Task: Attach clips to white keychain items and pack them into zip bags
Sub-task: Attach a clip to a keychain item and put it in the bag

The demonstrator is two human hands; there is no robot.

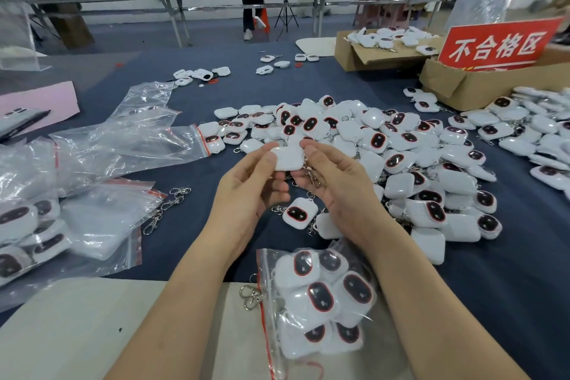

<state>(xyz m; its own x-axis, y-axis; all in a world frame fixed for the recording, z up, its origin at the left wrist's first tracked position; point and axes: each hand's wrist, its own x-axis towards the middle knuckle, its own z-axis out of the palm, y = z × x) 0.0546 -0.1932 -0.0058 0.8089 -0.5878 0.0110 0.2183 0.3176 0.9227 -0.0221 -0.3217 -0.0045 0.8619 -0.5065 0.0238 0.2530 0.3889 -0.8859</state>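
The left hand is wrapped round a white keychain item at centre, steadied while its clip is pinched by the right hand. The zip bag is kept close at six o'clock for packing.

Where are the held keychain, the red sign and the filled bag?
held keychain [288,158], head view, its white back.
red sign [496,45], head view, its middle.
filled bag [266,315], head view, its red zip strip.

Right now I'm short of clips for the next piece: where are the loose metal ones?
Head view, left of centre: the loose clips lie on the blue cloth, between the left hand and the red-sealed zip bags.
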